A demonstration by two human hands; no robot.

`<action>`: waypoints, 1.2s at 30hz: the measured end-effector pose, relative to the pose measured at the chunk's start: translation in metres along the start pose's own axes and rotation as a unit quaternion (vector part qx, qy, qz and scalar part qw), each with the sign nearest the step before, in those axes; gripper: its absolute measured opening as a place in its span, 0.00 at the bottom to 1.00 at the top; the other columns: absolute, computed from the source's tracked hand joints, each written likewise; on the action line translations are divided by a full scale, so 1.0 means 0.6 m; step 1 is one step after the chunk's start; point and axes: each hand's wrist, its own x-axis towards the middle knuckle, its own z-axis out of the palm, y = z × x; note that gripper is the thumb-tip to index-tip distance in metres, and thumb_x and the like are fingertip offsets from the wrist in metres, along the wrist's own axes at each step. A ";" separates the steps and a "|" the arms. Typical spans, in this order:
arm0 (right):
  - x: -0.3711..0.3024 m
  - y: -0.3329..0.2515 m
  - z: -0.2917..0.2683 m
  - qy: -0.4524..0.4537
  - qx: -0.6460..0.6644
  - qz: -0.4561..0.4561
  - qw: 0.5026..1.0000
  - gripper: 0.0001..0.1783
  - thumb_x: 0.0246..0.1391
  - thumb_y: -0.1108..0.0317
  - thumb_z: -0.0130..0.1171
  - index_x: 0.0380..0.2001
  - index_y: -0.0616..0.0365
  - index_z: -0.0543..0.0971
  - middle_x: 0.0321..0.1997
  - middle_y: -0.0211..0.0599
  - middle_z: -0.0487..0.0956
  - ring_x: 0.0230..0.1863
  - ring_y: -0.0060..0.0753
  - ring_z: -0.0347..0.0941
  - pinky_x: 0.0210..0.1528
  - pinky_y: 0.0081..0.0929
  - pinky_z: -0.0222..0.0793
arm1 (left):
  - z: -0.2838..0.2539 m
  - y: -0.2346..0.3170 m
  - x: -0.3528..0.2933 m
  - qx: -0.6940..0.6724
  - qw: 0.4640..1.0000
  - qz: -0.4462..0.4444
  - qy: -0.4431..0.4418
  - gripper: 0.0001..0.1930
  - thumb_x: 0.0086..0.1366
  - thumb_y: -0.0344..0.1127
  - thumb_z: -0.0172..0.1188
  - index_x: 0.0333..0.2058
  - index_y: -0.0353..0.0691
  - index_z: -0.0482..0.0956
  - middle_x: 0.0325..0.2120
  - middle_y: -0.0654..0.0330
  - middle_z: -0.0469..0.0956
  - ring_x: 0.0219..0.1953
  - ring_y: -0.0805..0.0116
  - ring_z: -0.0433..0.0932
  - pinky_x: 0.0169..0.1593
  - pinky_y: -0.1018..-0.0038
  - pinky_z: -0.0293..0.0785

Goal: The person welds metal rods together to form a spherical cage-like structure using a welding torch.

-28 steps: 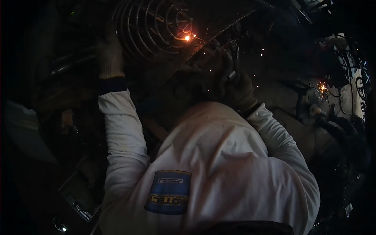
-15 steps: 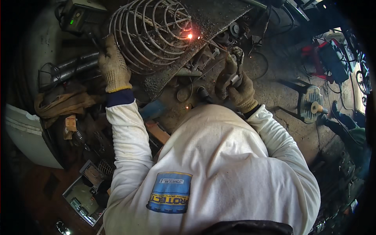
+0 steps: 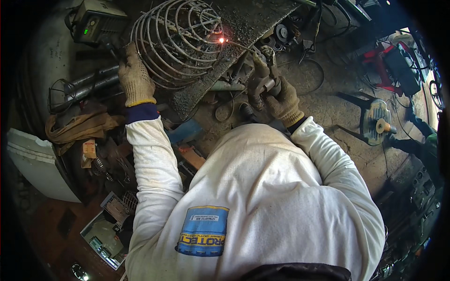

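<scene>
A domed cage of curved metal rods (image 3: 161,44) lies on a dark, grit-covered metal table (image 3: 192,96). My left hand (image 3: 136,79), in a knitted glove, is closed at the cage's left side. A dark rod-like tool (image 3: 111,49) juts out past its fingers; its head is hard to make out. My right hand (image 3: 285,102), also gloved, grips a welding electrode holder (image 3: 263,84). From the holder a thin welding electrode (image 3: 241,45) reaches left to the cage's right end, where a red-white glow (image 3: 222,40) burns at its tip.
A welding machine (image 3: 96,23) with a green display stands at the upper left. Brown cloth (image 3: 82,124) lies below metal pipes (image 3: 93,82). At the right are a stool (image 3: 376,119) bearing a round wooden-coloured piece, a red-and-black object (image 3: 396,68), floor cables, and another person's legs (image 3: 419,136).
My right hand and the electrode holder have shifted slightly left and down. The glow at the tip is smaller and a little farther left. My left hand keeps its place at the cage.
</scene>
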 end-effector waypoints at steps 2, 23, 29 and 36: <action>0.001 0.002 0.001 0.002 0.008 0.014 1.000 0.17 0.44 0.69 0.62 0.40 0.60 0.77 0.34 0.39 0.81 0.36 0.28 0.77 0.40 0.30 0.73 | 0.007 0.006 -0.007 -0.011 1.000 -0.020 0.002 0.35 0.66 0.59 0.59 0.55 0.29 0.71 0.52 0.48 0.77 0.49 0.56 0.79 0.50 0.64 0.77; 0.008 -0.005 0.007 -0.013 -0.010 -0.003 1.000 0.22 0.48 0.61 0.68 0.45 0.59 0.77 0.36 0.47 0.83 0.38 0.46 0.82 0.41 0.36 0.76 | -0.010 -0.015 0.016 -0.006 1.000 0.008 -0.015 0.35 0.65 0.59 0.60 0.56 0.31 0.71 0.52 0.49 0.77 0.50 0.56 0.79 0.51 0.61 0.77; 0.007 -0.031 0.008 -0.017 0.069 -0.039 0.997 0.17 0.53 0.68 0.66 0.46 0.59 0.77 0.41 0.38 0.81 0.41 0.30 0.79 0.43 0.29 0.76 | -0.002 -0.016 0.016 0.113 0.993 0.017 -0.002 0.37 0.67 0.62 0.54 0.60 0.34 0.69 0.51 0.48 0.77 0.49 0.55 0.78 0.51 0.65 0.76; -0.014 -0.009 0.006 0.014 0.211 0.035 0.977 0.23 0.55 0.65 0.60 0.53 0.58 0.72 0.39 0.33 0.80 0.40 0.26 0.78 0.42 0.27 0.73 | -0.021 -0.052 0.058 0.065 0.996 0.019 -0.057 0.36 0.67 0.62 0.54 0.56 0.31 0.73 0.48 0.46 0.78 0.48 0.56 0.78 0.51 0.66 0.75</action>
